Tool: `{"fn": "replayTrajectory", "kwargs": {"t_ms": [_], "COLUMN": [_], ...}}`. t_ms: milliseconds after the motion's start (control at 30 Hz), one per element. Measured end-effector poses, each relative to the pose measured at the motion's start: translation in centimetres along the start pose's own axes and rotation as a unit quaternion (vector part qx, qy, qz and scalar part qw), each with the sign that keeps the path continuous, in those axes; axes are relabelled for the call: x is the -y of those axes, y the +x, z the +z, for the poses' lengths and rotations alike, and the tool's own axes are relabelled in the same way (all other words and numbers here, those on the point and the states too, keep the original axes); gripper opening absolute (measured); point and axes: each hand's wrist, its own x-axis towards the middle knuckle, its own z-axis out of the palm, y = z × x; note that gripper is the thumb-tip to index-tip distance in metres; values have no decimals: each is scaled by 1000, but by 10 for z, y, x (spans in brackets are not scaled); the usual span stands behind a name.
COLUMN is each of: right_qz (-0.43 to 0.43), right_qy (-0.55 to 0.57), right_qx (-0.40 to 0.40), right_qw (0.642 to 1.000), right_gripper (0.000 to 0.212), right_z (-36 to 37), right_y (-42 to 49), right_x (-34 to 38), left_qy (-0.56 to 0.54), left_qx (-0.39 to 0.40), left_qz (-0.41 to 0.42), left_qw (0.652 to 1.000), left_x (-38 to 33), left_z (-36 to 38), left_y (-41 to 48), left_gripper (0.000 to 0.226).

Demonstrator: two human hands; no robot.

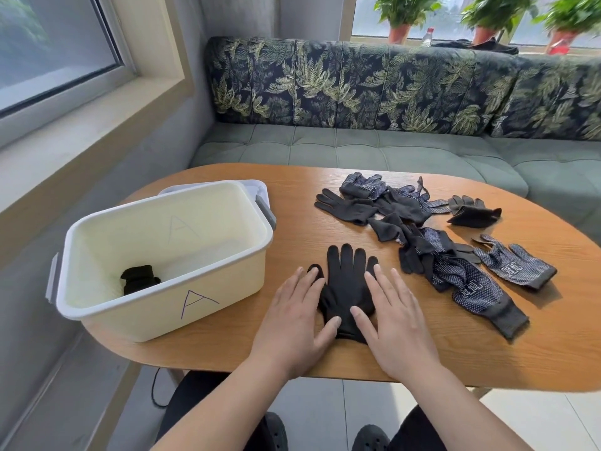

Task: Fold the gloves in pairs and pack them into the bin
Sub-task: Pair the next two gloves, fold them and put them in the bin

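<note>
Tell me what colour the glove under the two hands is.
Plain black, with no dot pattern; the glove shows best in the head view.

Light: bright daylight from window [55, 43] at left
Shadows: soft on table [487, 353]
Edges: bent, wide lens
Blur: plants [497, 11] smeared
</note>
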Motion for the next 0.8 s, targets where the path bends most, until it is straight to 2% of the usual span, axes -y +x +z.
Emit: {"fn": "replayTrajectory", "kwargs": {"t_ms": [133, 267, 367, 467, 600, 700, 800], "right_qz": [3, -48, -93, -113, -146, -156, -157], "right_qy": [50, 136, 166, 165, 138, 115, 97], "right_qx": [-19, -85, -106, -125, -134, -150, -172], "right_qw": [999, 986, 976, 972, 970, 969, 968], "right_gripper": [76, 53, 35, 27, 25, 19, 13], "right_z": [2, -1, -1, 2, 4, 5, 6], "right_y": [1, -2, -5, -6, -7, -10, -12], "right_x": [-2, -8, -13, -14, -14, -11, -9], "left_qy": [-41, -65, -72, -76, -54, -38, -28], "left_qx": [-18, -40, -48, -70, -126, -144, -140], "left_qz": [84, 64, 56, 79, 119, 132, 144], "left_qw": [995, 995, 995, 991, 983, 980, 979], "left_x": [7, 8, 9, 10, 7, 5, 4], "left_z": [1, 8, 12, 13, 16, 17, 15], "left_y": [-5, -3, -2, -3, -6, -8, -8], "left_gripper": [59, 56, 55, 39, 13, 9, 19]}}
